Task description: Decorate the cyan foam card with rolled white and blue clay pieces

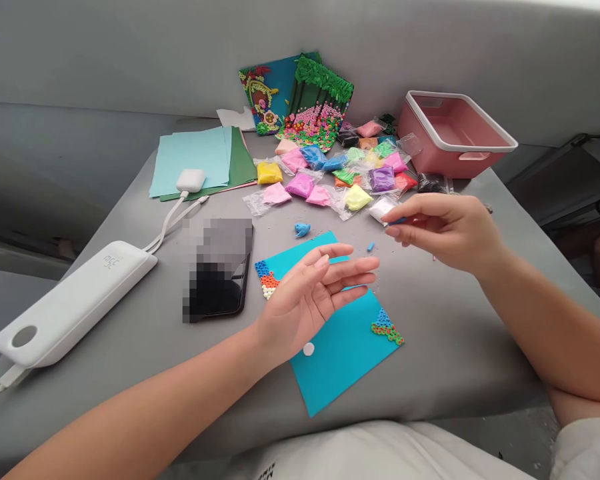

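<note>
The left hand (310,293) hovered palm-up with its fingers spread flat above the turquoise card (340,347) on the grey bench (445,333). At two o'clock from it, the right hand (445,230) had its fingers pinched around a small blue clay piece (399,221), near the clay packets (340,177).

grey table (445,333) | teal card (340,353) | phone (217,287) | power bank (75,300) | clay packets (330,177) | pink bin (453,133)
</note>
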A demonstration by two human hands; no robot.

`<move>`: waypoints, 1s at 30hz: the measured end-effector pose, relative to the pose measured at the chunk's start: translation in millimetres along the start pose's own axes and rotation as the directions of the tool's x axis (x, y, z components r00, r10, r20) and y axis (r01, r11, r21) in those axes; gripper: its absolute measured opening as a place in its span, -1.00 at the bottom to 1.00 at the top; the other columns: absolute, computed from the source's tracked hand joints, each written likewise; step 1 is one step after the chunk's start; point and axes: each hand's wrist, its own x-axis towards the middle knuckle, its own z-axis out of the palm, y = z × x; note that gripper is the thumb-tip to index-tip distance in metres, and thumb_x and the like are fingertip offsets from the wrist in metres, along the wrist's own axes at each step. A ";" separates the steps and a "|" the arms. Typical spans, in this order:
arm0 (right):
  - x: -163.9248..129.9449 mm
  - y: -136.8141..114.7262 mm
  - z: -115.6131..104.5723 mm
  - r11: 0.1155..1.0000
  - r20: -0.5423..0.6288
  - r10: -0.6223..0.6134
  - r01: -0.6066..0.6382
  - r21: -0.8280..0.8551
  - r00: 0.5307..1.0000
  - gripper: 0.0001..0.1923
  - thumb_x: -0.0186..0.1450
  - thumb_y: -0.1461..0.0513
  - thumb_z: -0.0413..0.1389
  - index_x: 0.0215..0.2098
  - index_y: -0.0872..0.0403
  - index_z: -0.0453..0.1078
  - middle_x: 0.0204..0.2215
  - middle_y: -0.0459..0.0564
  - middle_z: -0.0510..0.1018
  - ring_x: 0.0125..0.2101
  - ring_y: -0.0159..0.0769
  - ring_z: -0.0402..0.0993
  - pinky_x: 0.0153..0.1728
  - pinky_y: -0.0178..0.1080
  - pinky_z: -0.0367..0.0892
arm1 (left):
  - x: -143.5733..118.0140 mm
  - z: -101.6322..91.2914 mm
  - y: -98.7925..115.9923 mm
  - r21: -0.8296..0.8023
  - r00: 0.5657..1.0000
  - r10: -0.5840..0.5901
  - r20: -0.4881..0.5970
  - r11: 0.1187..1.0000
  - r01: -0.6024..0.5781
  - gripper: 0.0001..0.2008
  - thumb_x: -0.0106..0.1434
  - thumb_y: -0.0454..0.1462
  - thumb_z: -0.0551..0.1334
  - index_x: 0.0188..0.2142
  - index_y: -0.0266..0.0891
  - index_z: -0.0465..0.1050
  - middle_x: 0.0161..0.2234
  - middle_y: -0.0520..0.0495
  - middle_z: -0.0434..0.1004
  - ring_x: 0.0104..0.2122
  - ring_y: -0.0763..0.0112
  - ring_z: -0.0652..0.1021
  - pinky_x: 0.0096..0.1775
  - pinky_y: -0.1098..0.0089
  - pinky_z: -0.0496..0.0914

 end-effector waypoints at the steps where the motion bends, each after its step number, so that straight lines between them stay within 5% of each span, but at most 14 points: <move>1: 1.8 8.2 -0.5 0.997 0.015 0.071 -0.071 0.012 0.997 -0.82 0.28 0.17 0.31 -0.19 0.09 0.62 -0.37 -0.05 0.65 -0.52 -0.46 0.50 -0.49 -0.37 0.49 | 0.0 -0.1 1.2 0.003 1.000 0.005 0.002 1.000 -0.005 -0.79 0.35 -0.16 0.32 -0.09 -0.19 0.56 -0.05 -0.16 0.74 -0.06 0.25 0.70 0.01 0.31 0.55; 6: -6.3 36.9 5.5 0.977 0.149 0.211 -0.205 -0.055 0.966 -0.74 0.25 0.10 0.28 -0.21 0.12 0.63 -0.34 0.03 0.67 -0.44 -0.36 0.54 -0.44 -0.32 0.46 | 0.1 -0.9 7.2 0.024 0.999 0.025 0.023 0.999 -0.025 -0.77 0.34 -0.17 0.30 -0.06 -0.20 0.56 -0.05 -0.18 0.74 -0.09 0.24 0.71 -0.01 0.31 0.56; 15: -24.3 44.9 13.3 0.959 0.224 0.275 -0.252 -0.126 0.935 -0.66 0.32 0.08 0.17 -0.03 0.05 0.59 -0.21 0.05 0.70 -0.30 -0.25 0.60 -0.33 -0.25 0.45 | 0.7 -2.2 9.8 0.040 0.998 0.033 0.050 0.999 -0.035 -0.75 0.31 -0.17 0.33 -0.05 -0.19 0.56 -0.08 -0.15 0.75 -0.10 0.25 0.71 -0.02 0.31 0.57; 21: -23.5 50.3 11.9 0.962 0.199 0.250 -0.220 -0.158 0.948 -0.73 0.30 0.05 0.22 -0.19 0.04 0.62 -0.30 0.02 0.69 -0.34 -0.29 0.56 -0.38 -0.29 0.40 | 2.5 -2.3 16.4 0.056 0.995 0.036 0.088 0.998 -0.041 -0.74 0.28 -0.17 0.35 -0.06 -0.18 0.56 -0.13 -0.11 0.76 -0.12 0.27 0.70 -0.02 0.31 0.56; 30: -19.2 61.9 11.9 0.976 0.221 0.105 -0.058 -0.209 0.970 -0.73 0.32 0.06 0.23 -0.17 0.01 0.68 -0.28 0.05 0.63 -0.35 -0.29 0.50 -0.30 -0.24 0.39 | 4.5 -2.4 18.7 0.029 0.999 0.036 0.036 0.999 -0.038 -0.71 0.23 -0.19 0.39 -0.07 -0.21 0.55 -0.18 -0.07 0.74 -0.19 0.28 0.69 -0.07 0.30 0.57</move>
